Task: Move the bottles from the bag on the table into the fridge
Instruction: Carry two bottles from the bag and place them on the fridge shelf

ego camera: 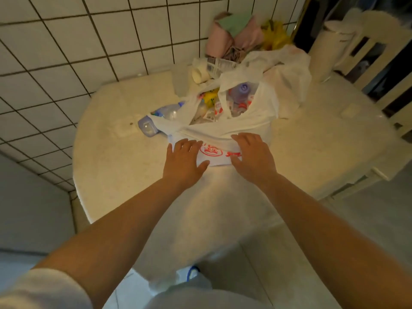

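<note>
A white plastic bag [225,128] with a red print stands on the round pale table [124,175], its mouth gaping upward. Inside it I see several bottles, among them one with a purple cap [242,89] and ones with red-and-white labels [219,110]. A clear bottle with a bluish cap [156,120] lies on its side at the bag's left, partly under a handle. My left hand [184,161] and my right hand [254,156] lie with spread fingers on the bag's near side, either side of the red logo. No fridge is in view.
Behind the bag lie a second white bag [287,70], a small pale cup [199,74], pink and yellow bundles [236,36] against the tiled wall [66,52]. A white paper roll [327,47] stands at the back right; a white chair [379,54] sits beyond the table.
</note>
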